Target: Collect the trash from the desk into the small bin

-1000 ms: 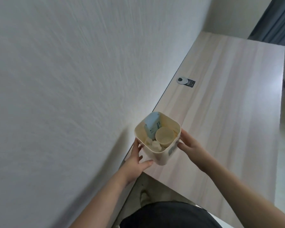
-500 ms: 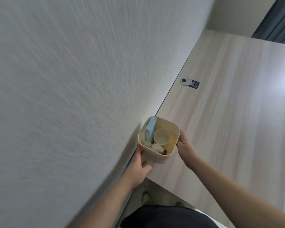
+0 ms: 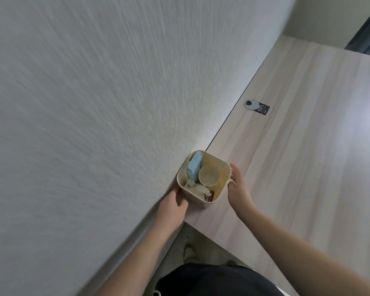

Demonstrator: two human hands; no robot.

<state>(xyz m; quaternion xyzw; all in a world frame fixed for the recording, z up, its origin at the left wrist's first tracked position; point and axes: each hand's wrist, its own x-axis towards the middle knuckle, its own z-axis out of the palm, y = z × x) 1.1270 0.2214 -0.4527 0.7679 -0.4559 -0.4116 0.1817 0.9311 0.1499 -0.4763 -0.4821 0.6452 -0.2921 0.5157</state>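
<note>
Two hands on the small bin (image 3: 203,180), parked on the desk (image 3: 297,157) corner against the wall (image 3: 94,103). Left hand (image 3: 172,205) cupping the near side, right hand (image 3: 236,186) curled on the rim, probably steadying it. Blue carton (image 3: 194,167), paper cup (image 3: 209,175), crumpled tissue (image 3: 195,187) inside.

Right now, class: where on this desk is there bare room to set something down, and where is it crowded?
Free: the desk from the bin right, past the grommet. Crowded: the near corner by the wall, where both hands flank the bin.
</note>
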